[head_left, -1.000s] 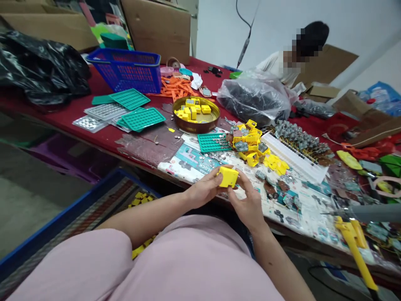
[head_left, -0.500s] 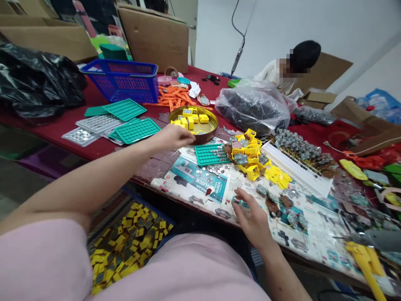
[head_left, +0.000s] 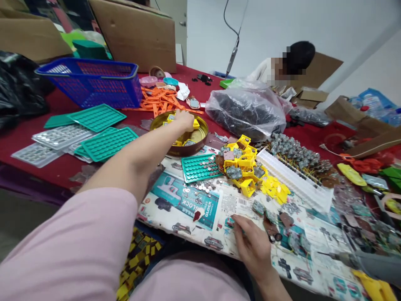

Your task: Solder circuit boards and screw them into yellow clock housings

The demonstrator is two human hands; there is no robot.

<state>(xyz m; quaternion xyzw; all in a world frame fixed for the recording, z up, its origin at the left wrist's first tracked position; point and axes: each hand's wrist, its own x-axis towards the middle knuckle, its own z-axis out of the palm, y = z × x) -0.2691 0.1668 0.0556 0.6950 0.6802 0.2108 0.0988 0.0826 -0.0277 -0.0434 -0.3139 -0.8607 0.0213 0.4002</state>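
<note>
My left hand (head_left: 184, 120) reaches into a round gold tin (head_left: 205, 138) holding small yellow plastic housings (head_left: 171, 118). The back of the hand hides its fingertips, so its grip does not show. Low over the printed cardboard (head_left: 230, 209) is my right hand (head_left: 254, 247), thumb and fingers drawn together; what they hold, if anything, I cannot make out. Between the hands lies a green tray (head_left: 196, 169) with small silver discs (head_left: 200, 188) on and below it. A heap of yellow housings with grey parts (head_left: 242, 163) sits beside that tray.
At left stand a blue basket (head_left: 90, 83) and green trays (head_left: 109, 143). Orange plastic parts (head_left: 161, 100) lie behind the tin. To the right are a bagged dark heap (head_left: 244, 110), a white rack (head_left: 294, 179) and an electric screwdriver (head_left: 369, 265). A co-worker (head_left: 266, 73) sits across.
My left hand has moved from the tin's near rim into the tin. My right hand's fingers have drawn closer together. The view has shifted, with the table appearing nearer.
</note>
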